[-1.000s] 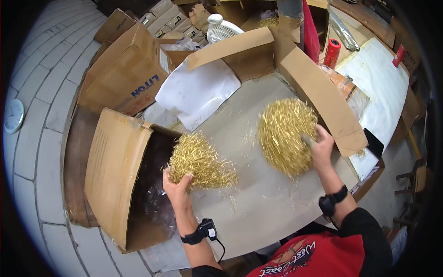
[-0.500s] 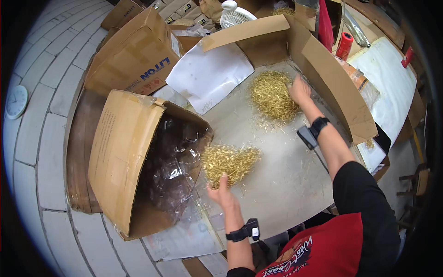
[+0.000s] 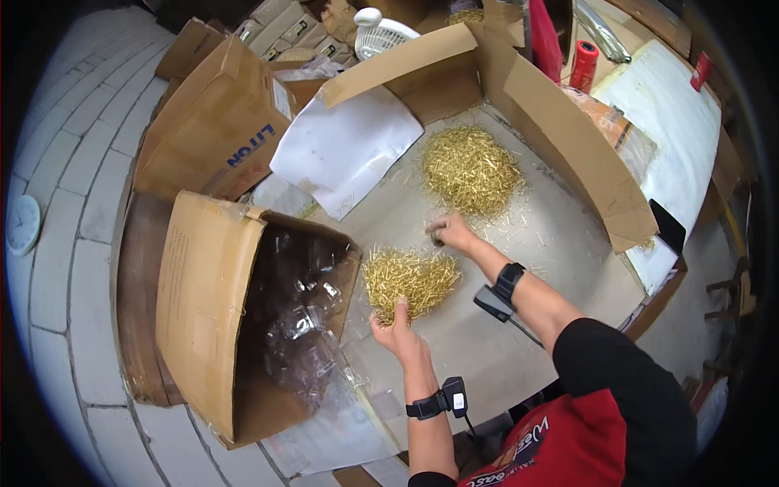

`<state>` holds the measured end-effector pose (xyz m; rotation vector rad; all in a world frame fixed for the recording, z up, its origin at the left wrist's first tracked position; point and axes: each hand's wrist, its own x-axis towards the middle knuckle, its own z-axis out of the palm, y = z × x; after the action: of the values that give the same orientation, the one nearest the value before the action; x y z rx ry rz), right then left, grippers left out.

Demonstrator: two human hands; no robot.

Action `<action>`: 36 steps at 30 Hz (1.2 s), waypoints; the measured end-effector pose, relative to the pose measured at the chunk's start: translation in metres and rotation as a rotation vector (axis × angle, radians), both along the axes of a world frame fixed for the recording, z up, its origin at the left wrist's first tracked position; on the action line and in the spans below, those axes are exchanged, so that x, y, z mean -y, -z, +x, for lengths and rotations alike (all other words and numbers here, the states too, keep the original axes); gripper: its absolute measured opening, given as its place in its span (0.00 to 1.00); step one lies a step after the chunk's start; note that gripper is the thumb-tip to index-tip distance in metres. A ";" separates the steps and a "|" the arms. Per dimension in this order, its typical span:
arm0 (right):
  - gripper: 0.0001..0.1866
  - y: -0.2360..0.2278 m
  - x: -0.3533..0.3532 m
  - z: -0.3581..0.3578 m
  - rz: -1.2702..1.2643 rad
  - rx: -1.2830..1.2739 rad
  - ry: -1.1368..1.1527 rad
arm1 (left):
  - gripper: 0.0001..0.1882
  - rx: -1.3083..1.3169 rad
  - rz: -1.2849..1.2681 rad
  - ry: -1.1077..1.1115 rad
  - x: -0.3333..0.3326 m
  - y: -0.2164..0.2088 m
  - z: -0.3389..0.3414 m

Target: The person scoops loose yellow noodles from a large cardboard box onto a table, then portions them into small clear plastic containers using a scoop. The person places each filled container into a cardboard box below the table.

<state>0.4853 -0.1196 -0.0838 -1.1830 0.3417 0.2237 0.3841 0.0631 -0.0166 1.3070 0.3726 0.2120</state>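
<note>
Two heaps of thin gold metal-like pieces are on the grey work surface (image 3: 560, 268). My left hand (image 3: 397, 327) is closed at the near edge of the smaller gold heap (image 3: 414, 280), its thumb on top and its fingers mostly hidden beneath. Whether a container sits under that heap I cannot tell. Just above it, between the heaps, hovers my right hand (image 3: 454, 234) with curled fingers; something dark shows at the fingertips, too small to name. Farther off lies the larger gold heap (image 3: 471, 170), with loose pieces scattered around it.
On the left, a tilted cardboard box (image 3: 203, 308) holds several clear plastic pieces (image 3: 304, 321). Cardboard walls (image 3: 568, 138) border the surface's far and right sides. A white sheet (image 3: 345, 146) leans at the back left. Beyond stand a white basket (image 3: 383, 36) and a red can (image 3: 583, 65).
My right hand has left the right edge of the larger heap and come left and nearer, beside the smaller heap. My left hand stays at the smaller heap.
</note>
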 end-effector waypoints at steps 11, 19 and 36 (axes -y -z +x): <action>0.21 0.020 0.058 -0.028 -1.059 0.256 -0.151 | 0.20 0.017 0.009 -0.013 -0.012 -0.017 -0.027; 0.16 0.006 0.069 -0.043 -1.060 0.247 0.167 | 0.23 -0.024 0.383 0.182 -0.043 -0.011 -0.072; 0.21 -0.023 -0.034 -0.173 -0.189 -0.001 0.066 | 0.22 -0.265 0.497 0.195 -0.148 0.053 -0.174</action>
<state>0.3124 -0.0856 -0.0610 -1.3555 0.4090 0.1369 0.2103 0.2114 -0.0700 1.8597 0.4295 -0.0407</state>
